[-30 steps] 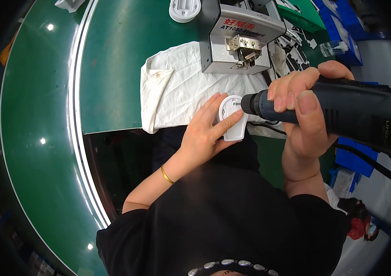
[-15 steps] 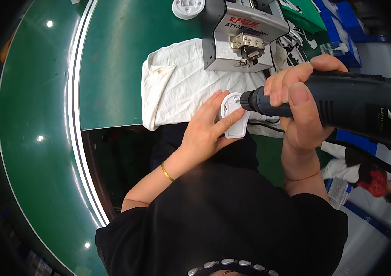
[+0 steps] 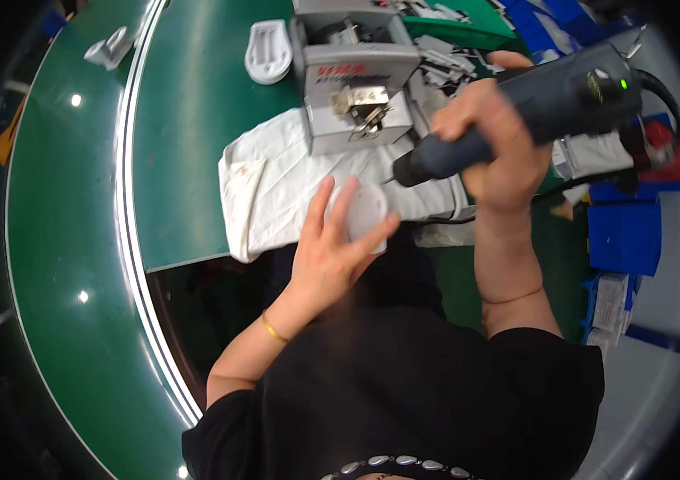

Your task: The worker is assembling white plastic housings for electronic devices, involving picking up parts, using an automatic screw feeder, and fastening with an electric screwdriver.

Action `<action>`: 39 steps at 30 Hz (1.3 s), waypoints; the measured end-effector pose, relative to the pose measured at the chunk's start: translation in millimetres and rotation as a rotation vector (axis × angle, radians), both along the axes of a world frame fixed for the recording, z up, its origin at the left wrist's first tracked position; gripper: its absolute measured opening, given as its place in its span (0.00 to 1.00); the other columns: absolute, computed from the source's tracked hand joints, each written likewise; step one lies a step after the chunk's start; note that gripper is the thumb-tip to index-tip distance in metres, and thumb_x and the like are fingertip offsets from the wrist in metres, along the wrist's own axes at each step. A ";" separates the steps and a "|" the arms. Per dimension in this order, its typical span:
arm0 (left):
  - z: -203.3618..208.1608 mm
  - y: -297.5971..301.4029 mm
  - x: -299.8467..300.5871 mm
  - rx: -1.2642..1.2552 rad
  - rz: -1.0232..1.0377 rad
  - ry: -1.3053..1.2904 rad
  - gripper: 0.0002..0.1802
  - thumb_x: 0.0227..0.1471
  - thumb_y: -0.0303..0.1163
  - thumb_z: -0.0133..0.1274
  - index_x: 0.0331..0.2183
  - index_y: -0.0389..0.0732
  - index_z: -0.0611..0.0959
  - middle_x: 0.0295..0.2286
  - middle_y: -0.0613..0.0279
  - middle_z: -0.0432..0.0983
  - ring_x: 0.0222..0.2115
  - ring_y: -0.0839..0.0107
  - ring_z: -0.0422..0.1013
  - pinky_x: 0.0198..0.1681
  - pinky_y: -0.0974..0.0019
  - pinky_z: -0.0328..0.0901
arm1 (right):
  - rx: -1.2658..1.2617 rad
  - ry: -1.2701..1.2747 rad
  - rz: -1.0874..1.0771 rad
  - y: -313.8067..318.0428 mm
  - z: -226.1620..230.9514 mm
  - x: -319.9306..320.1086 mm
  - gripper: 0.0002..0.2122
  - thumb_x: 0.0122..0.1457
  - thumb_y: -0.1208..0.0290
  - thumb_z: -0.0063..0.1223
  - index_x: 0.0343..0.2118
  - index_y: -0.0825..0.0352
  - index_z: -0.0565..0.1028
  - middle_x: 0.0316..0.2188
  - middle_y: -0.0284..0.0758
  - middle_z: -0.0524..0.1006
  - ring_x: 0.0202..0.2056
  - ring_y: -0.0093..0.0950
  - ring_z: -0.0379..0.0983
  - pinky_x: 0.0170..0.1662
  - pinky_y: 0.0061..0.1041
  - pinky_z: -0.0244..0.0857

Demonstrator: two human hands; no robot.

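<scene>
- The left hand (image 3: 326, 258) grips a white plastic housing (image 3: 366, 210), its thumb on one side and fingers spread over the other; blur hides where each fingertip presses. The housing is at the near border of the white cloth (image 3: 276, 172) — resting or lifted, I cannot tell.
- The right hand (image 3: 502, 140) is wrapped around an electric screwdriver (image 3: 568, 94), above the cloth's right end. Its bit (image 3: 389, 182) points down and left, just beside the housing; contact is unclear.
- To use the bit well, I would brace the housing firmly, set the bit square to its surface rather than slanted, and have the left fingertips out of its line.
- On the cloth's far part stands a grey bench machine (image 3: 328, 142), probably the tightest limit on forward swings.
- Left of the cloth, the green table (image 3: 180, 168) reaches to a white rail (image 3: 123, 160), so sideways room looks better there; its near edge lies close by the cloth's front corner.
- Right of the cloth, a black cable (image 3: 588, 185) and blue bins (image 3: 625, 238) could catch a wide elbow — worth a narrower arc.
</scene>
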State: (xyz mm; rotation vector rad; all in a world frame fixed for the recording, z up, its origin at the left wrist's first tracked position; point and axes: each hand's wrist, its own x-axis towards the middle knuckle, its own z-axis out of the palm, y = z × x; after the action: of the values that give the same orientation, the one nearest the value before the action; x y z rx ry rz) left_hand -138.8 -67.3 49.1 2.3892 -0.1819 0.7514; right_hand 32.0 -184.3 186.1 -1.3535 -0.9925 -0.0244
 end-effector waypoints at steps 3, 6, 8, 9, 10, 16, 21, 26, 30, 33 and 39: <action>21.9 10.9 -6.0 0.215 -0.092 0.029 0.33 0.36 0.21 0.60 0.49 0.54 0.82 0.60 0.53 0.61 0.60 0.43 0.57 0.58 0.52 0.63 | 0.167 0.490 -0.377 -44.2 10.5 66.7 0.12 0.60 0.70 0.60 0.42 0.70 0.71 0.28 0.37 0.75 0.27 0.26 0.73 0.30 0.31 0.71; 46.0 25.0 -13.9 0.240 -0.120 0.254 0.26 0.40 0.18 0.55 0.44 0.51 0.82 0.59 0.54 0.64 0.59 0.45 0.60 0.56 0.55 0.66 | -0.194 0.456 -0.662 -110.6 -24.1 157.3 0.16 0.48 0.72 0.70 0.36 0.70 0.73 0.28 0.33 0.74 0.26 0.24 0.71 0.25 0.26 0.71; 54.4 38.7 -8.5 0.278 -0.098 0.237 0.25 0.40 0.18 0.55 0.44 0.50 0.82 0.58 0.53 0.65 0.58 0.46 0.62 0.54 0.56 0.67 | -0.263 0.550 -0.731 -172.2 -73.3 221.8 0.13 0.46 0.78 0.66 0.34 0.68 0.72 0.25 0.33 0.72 0.25 0.25 0.71 0.25 0.27 0.73; 55.4 46.3 -10.3 0.292 -0.086 0.241 0.25 0.41 0.18 0.54 0.43 0.49 0.81 0.58 0.53 0.66 0.56 0.48 0.65 0.53 0.56 0.68 | -0.321 0.604 -0.716 -182.0 -88.6 233.8 0.13 0.46 0.79 0.65 0.34 0.67 0.71 0.26 0.33 0.72 0.27 0.25 0.72 0.26 0.29 0.74; 48.2 57.6 -12.9 0.234 -0.075 0.185 0.23 0.41 0.17 0.55 0.42 0.46 0.80 0.55 0.52 0.69 0.53 0.49 0.69 0.50 0.56 0.69 | -0.268 0.587 -0.763 -178.9 -97.9 235.4 0.11 0.45 0.82 0.64 0.30 0.70 0.72 0.26 0.35 0.74 0.25 0.27 0.73 0.24 0.29 0.75; 29.5 205.1 -23.0 -0.220 0.735 -0.158 0.24 0.43 0.19 0.61 0.45 0.36 0.77 0.36 0.56 0.77 0.30 0.71 0.73 0.35 0.68 0.69 | -0.559 0.495 -0.829 -228.1 -164.3 308.7 0.13 0.41 0.76 0.59 0.34 0.70 0.75 0.28 0.33 0.75 0.28 0.29 0.71 0.34 0.28 0.66; -26.3 387.5 -66.7 -0.318 1.291 -0.098 0.26 0.48 0.41 0.63 0.44 0.35 0.77 0.34 0.52 0.79 0.35 0.60 0.76 0.42 0.60 0.69 | -0.678 0.492 -0.829 -192.6 -153.8 315.2 0.14 0.41 0.75 0.57 0.34 0.73 0.75 0.28 0.34 0.75 0.29 0.30 0.71 0.35 0.28 0.66; -34.8 412.9 -89.3 0.133 1.666 0.235 0.34 0.40 0.51 0.66 0.42 0.34 0.78 0.45 0.44 0.74 0.48 0.46 0.69 0.54 0.48 0.61 | -0.781 0.329 -0.863 -192.2 -163.2 333.0 0.16 0.47 0.72 0.59 0.39 0.74 0.75 0.34 0.39 0.78 0.35 0.33 0.75 0.42 0.30 0.67; 14.7 329.0 10.0 0.257 1.124 -0.080 0.33 0.36 0.22 0.60 0.50 0.35 0.73 0.46 0.43 0.70 0.47 0.45 0.66 0.54 0.49 0.60 | -1.015 0.082 -0.937 -203.0 -164.0 333.6 0.30 0.49 0.65 0.64 0.54 0.74 0.67 0.49 0.51 0.75 0.52 0.45 0.72 0.56 0.36 0.63; 34.0 270.8 103.0 -0.069 0.231 0.112 0.50 0.39 0.15 0.55 0.64 0.45 0.60 0.61 0.48 0.60 0.63 0.51 0.55 0.66 0.56 0.52 | -1.279 -0.091 -1.135 -204.0 -152.1 326.1 0.34 0.51 0.61 0.64 0.58 0.74 0.64 0.59 0.54 0.66 0.60 0.50 0.61 0.63 0.38 0.56; 14.1 298.6 201.5 -0.136 -0.251 0.527 0.54 0.32 0.10 0.48 0.64 0.51 0.64 0.57 0.53 0.70 0.57 0.66 0.64 0.59 0.64 0.61 | -1.017 -0.219 -0.819 -134.5 -94.7 248.3 0.32 0.57 0.59 0.60 0.61 0.72 0.65 0.60 0.51 0.67 0.61 0.42 0.63 0.62 0.36 0.57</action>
State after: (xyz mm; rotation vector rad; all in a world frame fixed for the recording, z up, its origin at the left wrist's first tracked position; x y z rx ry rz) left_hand 62.7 231.2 63.1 2.2886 -0.1970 0.0078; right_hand 280.4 -318.8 91.5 -2.6769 -0.5374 -0.3247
